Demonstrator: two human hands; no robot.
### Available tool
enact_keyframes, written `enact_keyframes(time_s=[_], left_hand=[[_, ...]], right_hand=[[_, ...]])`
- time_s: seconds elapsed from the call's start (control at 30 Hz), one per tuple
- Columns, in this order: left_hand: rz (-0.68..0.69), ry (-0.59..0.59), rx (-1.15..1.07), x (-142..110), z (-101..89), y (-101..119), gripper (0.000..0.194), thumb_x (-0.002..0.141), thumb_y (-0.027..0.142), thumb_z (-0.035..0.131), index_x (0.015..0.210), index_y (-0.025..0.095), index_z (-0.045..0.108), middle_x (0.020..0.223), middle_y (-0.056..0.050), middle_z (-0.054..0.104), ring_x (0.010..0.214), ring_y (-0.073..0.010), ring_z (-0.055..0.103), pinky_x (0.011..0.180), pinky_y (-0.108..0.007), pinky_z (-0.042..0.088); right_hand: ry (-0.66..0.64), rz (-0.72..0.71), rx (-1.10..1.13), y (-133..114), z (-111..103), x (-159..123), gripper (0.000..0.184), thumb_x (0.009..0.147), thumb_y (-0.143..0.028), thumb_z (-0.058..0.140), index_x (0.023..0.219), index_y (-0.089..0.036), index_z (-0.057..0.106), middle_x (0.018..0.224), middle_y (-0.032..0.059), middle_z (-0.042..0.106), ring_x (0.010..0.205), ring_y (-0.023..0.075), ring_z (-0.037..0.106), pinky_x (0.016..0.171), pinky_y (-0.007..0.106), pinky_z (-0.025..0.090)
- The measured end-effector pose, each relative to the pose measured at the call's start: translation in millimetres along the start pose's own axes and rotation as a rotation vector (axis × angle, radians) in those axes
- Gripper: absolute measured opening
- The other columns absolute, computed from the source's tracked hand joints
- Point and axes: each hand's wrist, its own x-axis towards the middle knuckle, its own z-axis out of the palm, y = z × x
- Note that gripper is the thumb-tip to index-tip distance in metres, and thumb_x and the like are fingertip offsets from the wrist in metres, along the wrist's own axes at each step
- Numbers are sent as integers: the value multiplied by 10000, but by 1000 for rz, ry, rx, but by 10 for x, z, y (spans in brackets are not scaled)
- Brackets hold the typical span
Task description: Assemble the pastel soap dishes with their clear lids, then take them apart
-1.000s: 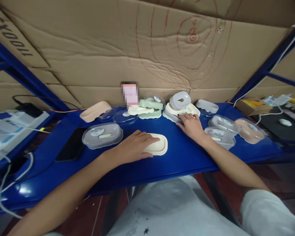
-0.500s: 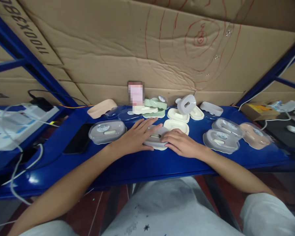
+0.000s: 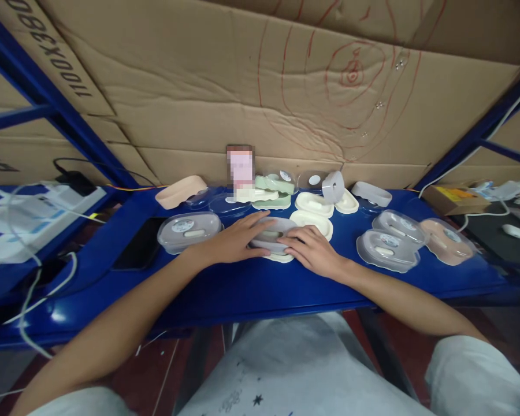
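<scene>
A grey oval box (image 3: 272, 233), like a soap box, lies on the blue table at the middle, over a cream tray whose front rim (image 3: 281, 257) peeks out below it. My left hand (image 3: 237, 238) grips its left end, thumb in front and fingers behind. On its right end my right hand (image 3: 311, 247) closes with bent fingers over the rim. Just behind is a cream tray (image 3: 312, 222). Farther back, another cream tray (image 3: 314, 204) lies beside a grey oval band (image 3: 333, 187) standing on edge. The hands cover part of the grey box.
Left of my hands lie a clear-lidded grey box (image 3: 189, 231) and a black phone (image 3: 139, 245). On the right are grey boxes (image 3: 387, 249) and a peach one (image 3: 446, 240). Along the back stand a peach band (image 3: 181, 192), green parts (image 3: 272, 201) and a blurred pink screen (image 3: 241, 165).
My left hand has gone from spread fingers to a grip around the box's left end. My right hand shifted slightly left. The grey band at the back turned more upright.
</scene>
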Motion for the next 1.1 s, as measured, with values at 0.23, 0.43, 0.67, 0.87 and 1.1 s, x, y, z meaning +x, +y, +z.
enact_keyframes(time_s=[0.23, 0.43, 0.67, 0.87, 1.1], left_hand=[[-22, -122, -15, -17, -9, -51, 944, 925, 742, 656, 1698, 364, 269, 1812, -99, 106, 1645, -393, 232, 1301, -581, 276], [-20, -110, 55, -34, 12, 62, 765, 1027, 625, 576, 1686, 336, 316, 1808, -121, 139, 1646, -384, 226, 1288, -593, 278], [-33, -128, -25, -54, -183, 251, 682, 981, 599, 640, 1576, 301, 494, 1653, -113, 426, 1406, -340, 563, 1166, -460, 448], [-108, -138, -155, -81, -290, 236, 843, 916, 652, 700, 1607, 267, 408, 1620, -117, 471, 1359, -335, 607, 1088, -408, 496], [-183, -153, -257, -95, -225, 52, 1176, 787, 781, 756, 1699, 237, 249, 1740, -170, 328, 1590, -419, 348, 1264, -516, 345]], right_hand=[[-113, -62, -49, -35, 13, 3, 442, 1088, -470, 568, 1413, -178, 632, 1235, 136, 721, 1164, 266, 654, 996, 426, 450], [-206, -133, -73, -42, -107, 37, 317, 1115, -382, 521, 1263, -175, 710, 1135, 116, 767, 1083, 243, 699, 1107, 471, 436], [-61, 248, 21, 720, -75, 824, 652, 1057, -301, 499, 1670, -165, 322, 1718, 199, 353, 1594, 334, 334, 1259, 566, 329], [-151, 385, -10, 1125, 146, 1253, 942, 903, -532, 741, 1666, -188, 309, 1597, 228, 459, 1559, 429, 340, 1292, 696, 106], [-179, 294, 124, 968, 2, 1107, 1024, 847, -634, 787, 1673, -292, 288, 1599, 198, 408, 1485, 423, 440, 1185, 691, 339]])
